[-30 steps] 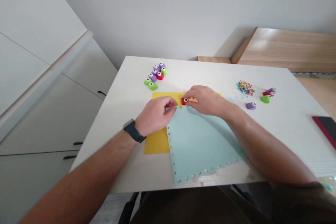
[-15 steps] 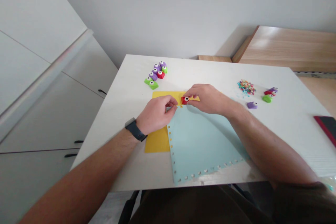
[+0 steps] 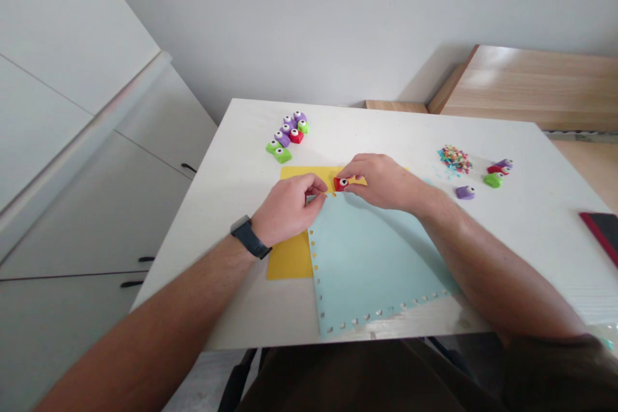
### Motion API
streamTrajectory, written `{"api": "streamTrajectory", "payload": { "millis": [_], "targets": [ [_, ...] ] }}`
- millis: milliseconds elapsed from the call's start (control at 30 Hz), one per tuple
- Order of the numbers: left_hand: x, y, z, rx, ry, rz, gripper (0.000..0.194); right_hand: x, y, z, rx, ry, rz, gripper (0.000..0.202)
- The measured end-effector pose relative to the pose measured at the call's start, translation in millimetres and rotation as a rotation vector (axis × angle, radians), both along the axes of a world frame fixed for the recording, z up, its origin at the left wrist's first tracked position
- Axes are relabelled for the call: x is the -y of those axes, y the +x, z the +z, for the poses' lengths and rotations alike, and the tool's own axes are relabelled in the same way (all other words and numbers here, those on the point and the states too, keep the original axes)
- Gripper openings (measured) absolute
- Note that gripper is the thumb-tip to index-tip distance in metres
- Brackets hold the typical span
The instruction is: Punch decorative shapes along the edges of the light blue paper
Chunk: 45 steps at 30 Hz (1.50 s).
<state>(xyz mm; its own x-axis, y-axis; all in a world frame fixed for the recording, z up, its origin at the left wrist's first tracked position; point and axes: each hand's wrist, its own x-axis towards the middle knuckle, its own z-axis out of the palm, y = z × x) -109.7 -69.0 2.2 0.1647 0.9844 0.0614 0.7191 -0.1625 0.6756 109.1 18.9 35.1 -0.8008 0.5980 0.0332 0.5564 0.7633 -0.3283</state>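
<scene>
A light blue sheet [image 3: 381,257] with small shapes cut along its left and lower edges lies partly over a yellow sheet [image 3: 290,257]. At its far edge, my right hand [image 3: 383,180] grips a small red punch [image 3: 340,184] with a white and black button. My left hand [image 3: 293,206], with a dark watch at the wrist, pinches the blue sheet's far left corner just left of the punch. One cut hole shows between the hands.
Several purple, green and red punches [image 3: 282,137] stand at the back left of the white table [image 3: 367,135]. On the right are a heap of colourful paper bits [image 3: 454,159], a purple punch [image 3: 465,192], a green punch [image 3: 493,180] and a dark red-edged object [image 3: 603,232].
</scene>
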Motion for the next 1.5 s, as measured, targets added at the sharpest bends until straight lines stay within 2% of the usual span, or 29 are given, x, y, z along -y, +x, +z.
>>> {"api": "streamTrajectory", "payload": {
  "millis": [1500],
  "targets": [
    [-1.2,-0.1,-4.8,0.004,0.002,0.031,0.017,1.4,-0.3,-0.4,-0.027,0.003,-0.008,0.022]
  ]
}}
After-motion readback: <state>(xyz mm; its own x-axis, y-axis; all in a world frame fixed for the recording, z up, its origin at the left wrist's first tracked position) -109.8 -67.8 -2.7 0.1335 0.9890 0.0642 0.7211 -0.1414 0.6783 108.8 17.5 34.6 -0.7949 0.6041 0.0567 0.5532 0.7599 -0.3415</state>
